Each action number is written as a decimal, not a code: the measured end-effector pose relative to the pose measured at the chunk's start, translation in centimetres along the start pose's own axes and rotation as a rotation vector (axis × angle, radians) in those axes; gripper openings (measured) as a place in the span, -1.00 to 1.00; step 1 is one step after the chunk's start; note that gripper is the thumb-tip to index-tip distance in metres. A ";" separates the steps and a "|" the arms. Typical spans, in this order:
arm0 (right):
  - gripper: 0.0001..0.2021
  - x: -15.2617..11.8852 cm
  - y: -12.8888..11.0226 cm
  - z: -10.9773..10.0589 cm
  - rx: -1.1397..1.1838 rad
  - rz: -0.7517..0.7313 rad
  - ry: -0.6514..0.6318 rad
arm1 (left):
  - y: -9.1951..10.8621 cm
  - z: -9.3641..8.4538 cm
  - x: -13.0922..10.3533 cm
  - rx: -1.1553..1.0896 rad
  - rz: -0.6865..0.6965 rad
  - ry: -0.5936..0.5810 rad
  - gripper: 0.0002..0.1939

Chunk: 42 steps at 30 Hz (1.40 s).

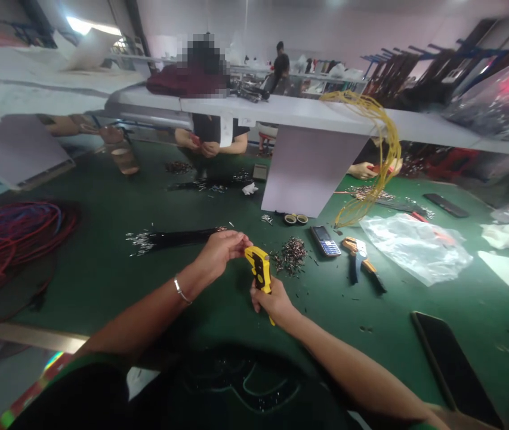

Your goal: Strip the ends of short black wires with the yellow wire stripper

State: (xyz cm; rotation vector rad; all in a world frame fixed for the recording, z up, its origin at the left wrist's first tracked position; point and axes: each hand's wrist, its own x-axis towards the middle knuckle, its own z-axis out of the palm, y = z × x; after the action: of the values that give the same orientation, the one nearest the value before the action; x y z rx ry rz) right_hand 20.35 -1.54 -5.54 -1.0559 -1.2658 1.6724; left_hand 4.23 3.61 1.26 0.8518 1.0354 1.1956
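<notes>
At the lower right of the frame, a large black smartphone (pixel 453 361) lay on the green tabletop (pixel 102 280). Near the bottom centre, the right hand (pixel 276 301) had its grip wrapped around the handle of a yellow-and-black hand tool (pixel 261 269), which stood upright at mid-frame. The left hand (pixel 221 248), with a silver bracelet (pixel 180 289) on its wrist, reached to the tool's upper end; whether its grip was pinching anything there I could not tell.

Right of centre lay orange-and-blue pliers (pixel 358 269), a keypad phone (pixel 326 242) and, just beside the tool, a pile of small metal pieces (pixel 290 257). A black wire bundle (pixel 178 239) lay left of the left hand, and a red and blue wire coil (pixel 12 236) filled the left edge. A clear plastic bag (pixel 415 251) lay at right.

Farther up, a co-worker's hands (pixel 209 148) held something red. A white shelf (pixel 299 112) crossed above, yellow wires (pixel 391 146) hanging over its edge at upper right.
</notes>
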 end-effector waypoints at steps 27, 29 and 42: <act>-0.78 -0.6 -0.2 -0.2 -0.070 0.011 -0.060 | 0.9 -0.1 0.2 -0.322 -0.188 -0.119 -0.94; -0.79 -0.9 -0.3 -0.1 -0.111 0.012 -0.090 | 1.0 -0.3 0.1 -0.255 -0.179 -0.150 -0.94; -0.88 -3.6 -0.2 -0.7 -0.594 -0.091 -0.248 | 0.4 -1.8 -3.1 -0.038 -0.280 -0.294 -0.90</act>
State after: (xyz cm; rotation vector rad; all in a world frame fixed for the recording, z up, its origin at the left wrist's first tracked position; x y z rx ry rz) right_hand 22.35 -4.56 -4.87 -1.1195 -2.0216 1.4161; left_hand 2.27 0.57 1.58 0.7950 0.8560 0.8235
